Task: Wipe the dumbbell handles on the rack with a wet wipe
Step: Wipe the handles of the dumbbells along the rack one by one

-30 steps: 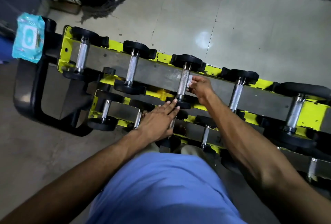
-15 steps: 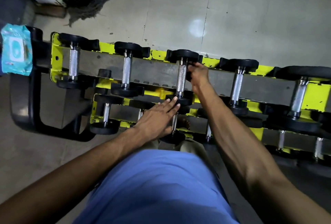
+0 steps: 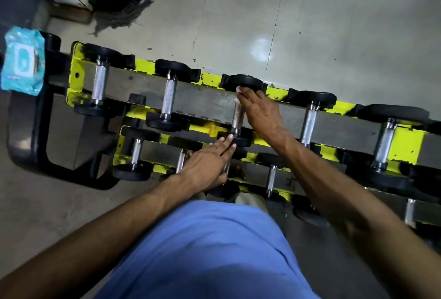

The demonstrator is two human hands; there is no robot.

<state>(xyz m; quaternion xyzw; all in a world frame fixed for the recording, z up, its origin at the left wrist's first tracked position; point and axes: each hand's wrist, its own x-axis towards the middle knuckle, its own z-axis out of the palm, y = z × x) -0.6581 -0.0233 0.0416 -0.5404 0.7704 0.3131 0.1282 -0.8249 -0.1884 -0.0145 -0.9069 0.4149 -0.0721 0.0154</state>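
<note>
A yellow and grey rack (image 3: pixel 214 103) holds rows of black dumbbells with knurled steel handles. My right hand (image 3: pixel 259 107) is on the far end of the third top-row dumbbell's handle (image 3: pixel 237 119), pinching a white wet wipe (image 3: pixel 239 90) against it near the far weight. My left hand (image 3: pixel 210 162) lies flat with straight fingers, its fingertips touching that dumbbell's near black weight (image 3: pixel 235 141). Other top-row handles lie to the left (image 3: pixel 169 98) and right (image 3: pixel 308 124).
A teal pack of wet wipes (image 3: pixel 22 61) sits on the black frame (image 3: pixel 26 131) at the rack's left end. A mop head (image 3: pixel 119 12) lies on the tiled floor beyond. A lower row of small dumbbells (image 3: pixel 136 153) is under my left hand.
My right hand has slid with the wipe along the handle from its middle to the far end. My left hand has stayed on the near weight.
</note>
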